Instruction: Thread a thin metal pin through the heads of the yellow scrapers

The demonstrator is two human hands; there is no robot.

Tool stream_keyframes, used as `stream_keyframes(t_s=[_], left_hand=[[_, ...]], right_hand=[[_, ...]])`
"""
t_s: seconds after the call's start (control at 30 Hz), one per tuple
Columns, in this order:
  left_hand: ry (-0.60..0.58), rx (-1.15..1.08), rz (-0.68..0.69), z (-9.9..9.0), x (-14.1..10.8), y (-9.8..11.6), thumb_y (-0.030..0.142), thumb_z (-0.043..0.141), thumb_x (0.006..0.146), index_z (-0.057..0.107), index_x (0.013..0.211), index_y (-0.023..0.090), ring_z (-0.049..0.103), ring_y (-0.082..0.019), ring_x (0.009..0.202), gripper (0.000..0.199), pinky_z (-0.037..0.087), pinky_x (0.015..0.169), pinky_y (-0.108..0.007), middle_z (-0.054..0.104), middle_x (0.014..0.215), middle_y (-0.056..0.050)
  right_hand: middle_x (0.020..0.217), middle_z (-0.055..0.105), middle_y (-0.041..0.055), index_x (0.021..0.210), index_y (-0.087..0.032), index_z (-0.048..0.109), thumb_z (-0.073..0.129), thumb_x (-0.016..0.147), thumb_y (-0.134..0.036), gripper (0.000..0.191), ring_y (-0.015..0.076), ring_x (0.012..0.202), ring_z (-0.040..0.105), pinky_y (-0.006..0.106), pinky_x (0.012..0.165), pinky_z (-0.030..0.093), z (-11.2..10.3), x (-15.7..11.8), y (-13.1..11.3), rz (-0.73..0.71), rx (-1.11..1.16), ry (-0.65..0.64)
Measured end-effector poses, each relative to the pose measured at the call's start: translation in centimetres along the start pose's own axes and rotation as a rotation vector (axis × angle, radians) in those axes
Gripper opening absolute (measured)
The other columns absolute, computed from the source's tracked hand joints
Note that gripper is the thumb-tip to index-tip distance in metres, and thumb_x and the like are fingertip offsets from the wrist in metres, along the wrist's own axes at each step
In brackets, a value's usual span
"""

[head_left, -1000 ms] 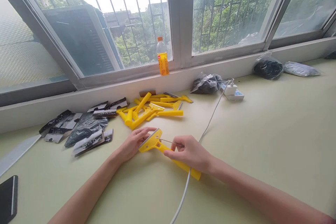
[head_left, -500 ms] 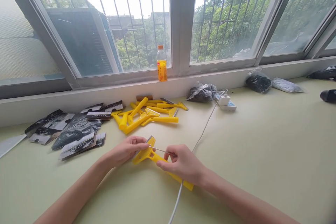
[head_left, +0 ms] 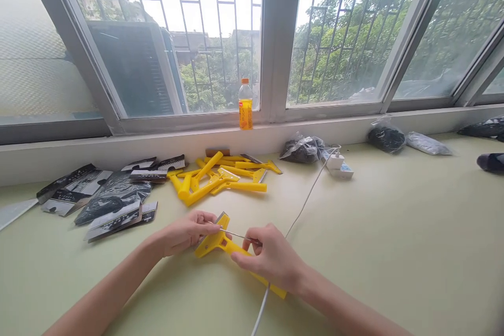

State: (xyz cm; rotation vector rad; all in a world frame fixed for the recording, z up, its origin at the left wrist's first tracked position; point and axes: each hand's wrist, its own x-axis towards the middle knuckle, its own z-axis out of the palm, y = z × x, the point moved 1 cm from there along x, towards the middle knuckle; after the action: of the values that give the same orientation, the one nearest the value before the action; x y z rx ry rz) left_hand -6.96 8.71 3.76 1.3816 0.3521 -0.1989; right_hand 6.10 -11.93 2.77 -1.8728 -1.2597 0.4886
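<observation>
A yellow scraper (head_left: 213, 242) with a metal blade lies slanted between my hands, its handle running down to the right. My left hand (head_left: 188, 232) grips the blade end, with thumb and fingers on the head. In my right hand (head_left: 271, 254) is a thin metal rod (head_left: 235, 234), pinched between the fingers, its tip at the scraper head near my left fingertips. The right thumb rests along the yellow handle. The rod's rear end is hidden in the right hand.
Behind my hands lies a pile of yellow scrapers (head_left: 205, 181). Packaging (head_left: 114, 220) is at the left. A white cable (head_left: 307, 202) runs past my right hand from a charger (head_left: 335, 161). A bottle (head_left: 245, 110) stands on the sill.
The whole view has shifted slightly, with the bottle and window lower in it. Both hands keep the same hold on the scraper and rod.
</observation>
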Motion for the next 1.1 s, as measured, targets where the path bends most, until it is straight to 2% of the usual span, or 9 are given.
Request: stream_keyframes(t_s=[0.3, 0.4, 0.53, 0.63, 0.73, 0.8, 0.87, 0.97, 1.1], left_hand=[[0.016, 0.002, 0.021, -1.4, 0.1, -0.4, 0.028, 0.084, 0.077, 0.07, 0.09, 0.013, 0.076, -0.021, 0.085, 0.024, 0.058, 0.073, -0.024, 0.077, 0.094, -0.011], [0.132, -0.047, 0.017, -3.8, -0.7, -0.3, 0.026, 0.085, 0.076, 0.068, 0.09, 0.012, 0.076, -0.022, 0.088, 0.026, 0.061, 0.082, -0.028, 0.077, 0.097, -0.012], [0.388, -0.14, 0.089, -8.1, -2.2, -0.4, 0.019, 0.086, 0.073, 0.066, 0.104, 0.011, 0.075, -0.024, 0.097, 0.037, 0.062, 0.087, -0.029, 0.075, 0.104, -0.011], [0.503, -0.218, 0.183, -9.6, -2.4, -0.7, 0.014, 0.087, 0.072, 0.064, 0.108, 0.012, 0.075, -0.026, 0.1, 0.043, 0.063, 0.089, -0.032, 0.075, 0.105, -0.011], [0.616, -0.252, 0.293, -8.2, -1.3, -1.0, 0.011, 0.088, 0.067, 0.063, 0.099, 0.013, 0.076, -0.026, 0.095, 0.041, 0.065, 0.087, -0.035, 0.075, 0.098, -0.009], [0.605, -0.257, 0.306, -6.1, -0.1, -1.4, 0.014, 0.089, 0.067, 0.064, 0.094, 0.011, 0.076, -0.026, 0.093, 0.038, 0.065, 0.085, -0.034, 0.075, 0.095, -0.011], [0.57, -0.251, 0.321, -3.5, 1.0, -1.8, 0.021, 0.089, 0.069, 0.066, 0.098, 0.01, 0.076, -0.026, 0.093, 0.039, 0.064, 0.086, -0.032, 0.076, 0.095, -0.013], [0.629, -0.229, 0.389, 0.0, 2.0, -2.5, 0.03, 0.088, 0.071, 0.066, 0.104, 0.012, 0.076, -0.024, 0.091, 0.045, 0.062, 0.088, -0.033, 0.077, 0.096, -0.011], [0.711, 0.004, 0.493, 2.8, 1.9, -2.9, 0.042, 0.083, 0.077, 0.067, 0.101, 0.015, 0.074, -0.024, 0.093, 0.04, 0.061, 0.082, -0.033, 0.077, 0.099, -0.01]], right_hand=[[0.06, 0.041, -0.0066, 0.074, -0.02, 0.064, 0.074, 0.076, -0.045, 0.027, 0.0084, 0.056, 0.034, 0.023, 0.052, 0.026, -0.9, 0.0, 0.6, 0.017, -0.001, -0.108], [0.065, 0.044, -0.006, 0.086, -0.022, 0.067, 0.074, 0.077, -0.047, 0.028, 0.0092, 0.058, 0.037, 0.023, 0.053, 0.027, -1.7, 0.0, 0.7, 0.021, -0.02, -0.094], [0.063, 0.037, -0.0073, 0.109, -0.022, 0.064, 0.07, 0.083, -0.05, 0.039, 0.0107, 0.059, 0.035, 0.023, 0.056, 0.027, -2.3, 0.3, 1.1, 0.055, 0.036, -0.017], [0.06, 0.033, -0.0079, 0.113, -0.021, 0.061, 0.062, 0.09, -0.055, 0.041, 0.0114, 0.057, 0.034, 0.024, 0.055, 0.026, -2.1, 0.6, 1.4, 0.042, 0.103, 0.027], [0.06, 0.033, -0.0074, 0.11, -0.021, 0.057, 0.04, 0.102, -0.048, 0.033, 0.0117, 0.053, 0.031, 0.025, 0.052, 0.025, -1.8, 0.8, 1.6, -0.045, 0.142, 0.095], [0.06, 0.037, -0.0065, 0.107, -0.02, 0.057, 0.033, 0.105, -0.038, 0.029, 0.0119, 0.053, 0.033, 0.025, 0.052, 0.026, -1.7, 0.8, 1.7, -0.123, 0.111, 0.135], [0.064, 0.046, -0.0041, 0.104, -0.02, 0.059, 0.037, 0.104, -0.032, 0.025, 0.0124, 0.055, 0.038, 0.025, 0.053, 0.028, -1.4, 0.9, 1.9, -0.191, 0.049, 0.167], [0.079, 0.063, 0.0009, 0.106, -0.021, 0.064, 0.044, 0.101, -0.029, 0.023, 0.0126, 0.06, 0.047, 0.025, 0.058, 0.035, -0.9, 1.0, 2.3, -0.276, -0.006, 0.206], [0.083, 0.069, 0.0011, 0.105, -0.022, 0.068, 0.048, 0.102, -0.03, 0.022, 0.0114, 0.061, 0.051, 0.023, 0.061, 0.039, -0.1, 1.1, 2.6, -0.342, -0.002, 0.229]])
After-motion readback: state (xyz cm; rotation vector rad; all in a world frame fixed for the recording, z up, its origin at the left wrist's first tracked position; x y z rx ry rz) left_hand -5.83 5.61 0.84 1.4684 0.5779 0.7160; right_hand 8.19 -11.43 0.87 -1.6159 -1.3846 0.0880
